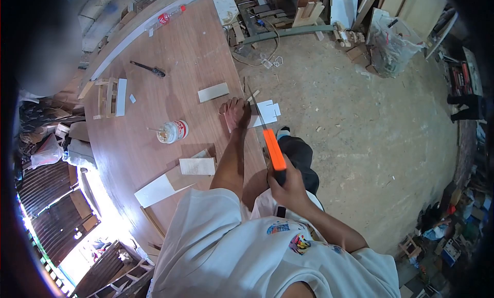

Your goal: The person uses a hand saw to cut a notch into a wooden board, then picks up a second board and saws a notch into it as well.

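Note:
My right hand is wrapped around the orange and black handle of a handsaw. The saw's thin blade points away from me, beside the table edge and across a notched white board. That board juts out past the edge of the wooden table. Pressing down on its table end is my left hand, with fingers bent over it and the thumb out to the left. A pale rectangular block lies just beyond my left hand.
Left on the table are a jar, a dark slim tool, a small wooden frame and a red-labelled bottle. Nearer me lie a block and a long white board. A clear plastic bag stands across the floor.

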A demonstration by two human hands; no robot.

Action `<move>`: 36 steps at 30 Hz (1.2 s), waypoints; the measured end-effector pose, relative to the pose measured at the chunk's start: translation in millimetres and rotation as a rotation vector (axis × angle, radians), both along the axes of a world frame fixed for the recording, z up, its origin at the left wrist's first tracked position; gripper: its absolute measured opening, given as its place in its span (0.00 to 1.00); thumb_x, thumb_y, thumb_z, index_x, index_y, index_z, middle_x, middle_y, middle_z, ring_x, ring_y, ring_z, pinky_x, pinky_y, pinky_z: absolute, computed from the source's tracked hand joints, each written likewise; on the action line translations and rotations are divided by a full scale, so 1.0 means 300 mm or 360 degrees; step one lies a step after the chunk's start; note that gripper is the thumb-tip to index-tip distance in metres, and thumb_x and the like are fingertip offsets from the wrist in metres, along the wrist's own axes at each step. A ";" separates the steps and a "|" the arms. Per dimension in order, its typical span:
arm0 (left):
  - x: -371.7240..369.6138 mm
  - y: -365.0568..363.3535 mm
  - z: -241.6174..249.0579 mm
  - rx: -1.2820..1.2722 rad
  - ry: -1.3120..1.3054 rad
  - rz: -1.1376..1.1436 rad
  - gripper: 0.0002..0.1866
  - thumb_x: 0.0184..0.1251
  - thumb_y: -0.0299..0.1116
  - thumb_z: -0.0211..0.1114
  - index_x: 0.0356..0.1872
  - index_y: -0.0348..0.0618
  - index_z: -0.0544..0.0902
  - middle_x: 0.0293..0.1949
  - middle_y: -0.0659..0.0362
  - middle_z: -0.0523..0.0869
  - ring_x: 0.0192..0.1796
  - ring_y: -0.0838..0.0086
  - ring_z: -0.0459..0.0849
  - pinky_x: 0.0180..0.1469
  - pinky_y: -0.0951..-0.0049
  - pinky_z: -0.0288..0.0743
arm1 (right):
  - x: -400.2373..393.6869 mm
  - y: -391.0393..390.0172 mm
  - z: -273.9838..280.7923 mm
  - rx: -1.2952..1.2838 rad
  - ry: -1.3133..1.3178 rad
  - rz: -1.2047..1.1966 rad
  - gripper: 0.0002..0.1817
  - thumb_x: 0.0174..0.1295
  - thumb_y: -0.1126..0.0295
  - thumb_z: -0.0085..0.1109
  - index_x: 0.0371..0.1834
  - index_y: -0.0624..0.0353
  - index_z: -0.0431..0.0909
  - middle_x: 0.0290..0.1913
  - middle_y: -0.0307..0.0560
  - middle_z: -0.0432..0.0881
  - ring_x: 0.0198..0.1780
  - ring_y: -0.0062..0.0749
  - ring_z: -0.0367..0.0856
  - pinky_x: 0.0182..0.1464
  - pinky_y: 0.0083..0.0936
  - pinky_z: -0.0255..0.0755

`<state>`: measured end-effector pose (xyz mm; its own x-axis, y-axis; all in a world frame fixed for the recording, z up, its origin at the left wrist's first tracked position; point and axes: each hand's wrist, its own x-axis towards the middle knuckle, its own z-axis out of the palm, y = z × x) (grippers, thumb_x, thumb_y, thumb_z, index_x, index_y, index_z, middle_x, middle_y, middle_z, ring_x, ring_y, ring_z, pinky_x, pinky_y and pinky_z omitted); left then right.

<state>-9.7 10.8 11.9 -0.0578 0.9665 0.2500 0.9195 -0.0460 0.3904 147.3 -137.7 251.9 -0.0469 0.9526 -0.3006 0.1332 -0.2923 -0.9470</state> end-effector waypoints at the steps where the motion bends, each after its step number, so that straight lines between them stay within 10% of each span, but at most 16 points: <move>1: -0.003 0.006 -0.014 0.0009 0.0013 0.0000 0.05 0.55 0.35 0.61 0.29 0.48 0.82 0.32 0.59 0.81 0.44 0.64 0.78 0.55 0.61 0.66 | -0.017 0.040 -0.088 0.0032 -0.0047 -0.0002 0.16 0.54 0.81 0.54 0.48 0.66 0.70 0.30 0.55 0.77 0.34 0.35 0.79 0.41 0.26 0.72; 5: -0.010 0.007 -0.039 0.0110 0.0053 0.0014 0.07 0.56 0.36 0.60 0.31 0.48 0.84 0.32 0.58 0.82 0.43 0.65 0.80 0.54 0.60 0.66 | -0.076 0.252 -0.369 0.0114 -0.0074 0.0059 0.10 0.55 0.79 0.54 0.41 0.67 0.70 0.28 0.56 0.76 0.30 0.35 0.78 0.35 0.30 0.71; 10: -0.010 0.040 -0.017 0.0182 0.0128 -0.0004 0.07 0.58 0.36 0.59 0.31 0.48 0.84 0.32 0.59 0.83 0.43 0.64 0.80 0.54 0.60 0.66 | -0.035 0.154 -0.077 -0.0117 -0.0129 0.0005 0.12 0.56 0.79 0.53 0.44 0.66 0.72 0.28 0.51 0.77 0.30 0.32 0.77 0.36 0.28 0.71; 13: -0.008 -0.002 0.003 -0.0027 0.0067 -0.0029 0.07 0.58 0.36 0.59 0.30 0.48 0.83 0.33 0.58 0.83 0.44 0.64 0.80 0.55 0.59 0.65 | 0.013 -0.019 0.002 0.0225 -0.0120 0.0041 0.28 0.54 0.79 0.56 0.61 0.66 0.65 0.30 0.61 0.78 0.34 0.55 0.83 0.37 0.32 0.74; 15: -0.003 0.006 0.015 -0.0044 0.0047 -0.0037 0.07 0.58 0.36 0.59 0.30 0.47 0.83 0.34 0.58 0.83 0.45 0.63 0.79 0.55 0.59 0.65 | 0.029 -0.061 0.002 -0.0064 0.0091 0.0002 0.23 0.53 0.83 0.53 0.55 0.64 0.71 0.33 0.49 0.77 0.35 0.31 0.78 0.43 0.24 0.71; 18: -0.009 -0.013 -0.013 -0.0002 0.0023 -0.0049 0.07 0.57 0.36 0.59 0.29 0.47 0.82 0.33 0.59 0.82 0.45 0.64 0.79 0.55 0.59 0.65 | -0.025 0.017 -0.257 0.0230 -0.0061 0.0008 0.18 0.53 0.82 0.54 0.50 0.65 0.71 0.29 0.49 0.75 0.31 0.26 0.75 0.37 0.24 0.70; 36: 0.030 -0.016 0.004 0.0104 -0.0054 -0.0127 0.05 0.50 0.33 0.62 0.22 0.45 0.79 0.32 0.56 0.80 0.39 0.62 0.79 0.44 0.60 0.70 | -0.033 0.286 -0.237 -0.0262 0.0128 -0.0112 0.08 0.58 0.75 0.57 0.38 0.61 0.70 0.24 0.45 0.74 0.23 0.28 0.75 0.25 0.27 0.69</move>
<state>-0.8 5.9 13.1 0.0088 0.9500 0.3120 0.8981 -0.1447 0.4152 137.5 -52.0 180.9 -0.0121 0.8927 -0.4505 0.0331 -0.4499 -0.8924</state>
